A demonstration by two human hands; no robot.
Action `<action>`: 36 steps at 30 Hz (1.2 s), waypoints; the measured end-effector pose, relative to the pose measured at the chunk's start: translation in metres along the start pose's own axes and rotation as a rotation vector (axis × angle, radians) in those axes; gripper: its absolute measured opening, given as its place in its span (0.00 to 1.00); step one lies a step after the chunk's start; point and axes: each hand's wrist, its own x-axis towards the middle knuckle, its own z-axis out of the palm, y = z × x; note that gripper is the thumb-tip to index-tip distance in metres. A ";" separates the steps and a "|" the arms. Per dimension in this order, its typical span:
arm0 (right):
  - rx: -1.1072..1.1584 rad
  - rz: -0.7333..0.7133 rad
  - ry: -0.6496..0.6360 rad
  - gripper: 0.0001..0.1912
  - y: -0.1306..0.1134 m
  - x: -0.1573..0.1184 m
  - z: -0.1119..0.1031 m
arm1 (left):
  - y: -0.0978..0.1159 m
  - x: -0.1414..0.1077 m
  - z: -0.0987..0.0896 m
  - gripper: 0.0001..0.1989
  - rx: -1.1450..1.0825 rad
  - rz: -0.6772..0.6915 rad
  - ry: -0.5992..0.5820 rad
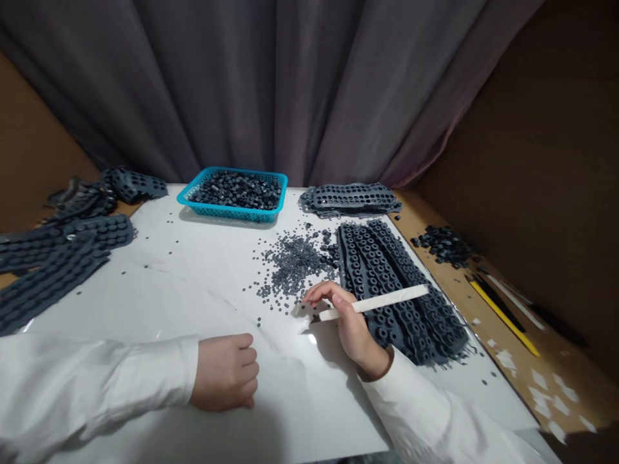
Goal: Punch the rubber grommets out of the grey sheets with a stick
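Head view: right hand (351, 325) clamps one white stick (374, 301), tip down on the white board (184, 283) beside the loose grey discs (293, 261). Left hand (226, 372) rests fisted, empty as far as visible, near and left of it. Best kept: low stick angle, short strokes. Count: one blue basket (232, 207) beyond the hands; rubber strips (401, 290) right of the stick, too many to count.

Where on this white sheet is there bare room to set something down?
Bare: the stretch of white sheet between blue basket, left rubber strips and left hand. Crowded: around the right hand, by the loose pellets and right strips.
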 end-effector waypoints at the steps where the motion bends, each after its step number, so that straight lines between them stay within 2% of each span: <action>1: -0.001 -0.005 0.000 0.21 0.000 0.000 0.000 | 0.001 -0.001 -0.001 0.17 0.013 -0.024 -0.003; 9: -0.012 -0.001 -0.001 0.20 0.001 0.000 -0.001 | 0.007 -0.004 -0.004 0.13 0.073 -0.111 -0.060; 15: -0.017 0.004 -0.006 0.21 0.001 0.000 -0.001 | 0.022 -0.003 -0.008 0.12 0.157 -0.218 -0.136; 17: -0.019 0.006 -0.008 0.21 0.000 0.000 0.000 | 0.025 0.000 -0.014 0.10 0.175 -0.266 -0.219; 22: -0.030 0.015 -0.003 0.21 0.000 0.000 0.000 | 0.026 0.012 -0.031 0.05 0.000 -0.499 -0.565; 25: -0.039 0.022 -0.001 0.21 0.001 -0.001 -0.001 | 0.025 0.018 -0.032 0.08 -0.008 -0.543 -0.652; 32: -0.052 0.023 0.005 0.22 -0.001 -0.001 0.000 | 0.020 0.018 -0.022 0.07 -0.044 -0.507 -0.566; 36: -0.057 0.010 -0.007 0.22 0.000 -0.001 -0.002 | -0.007 0.024 -0.028 0.05 -0.117 -0.525 -0.381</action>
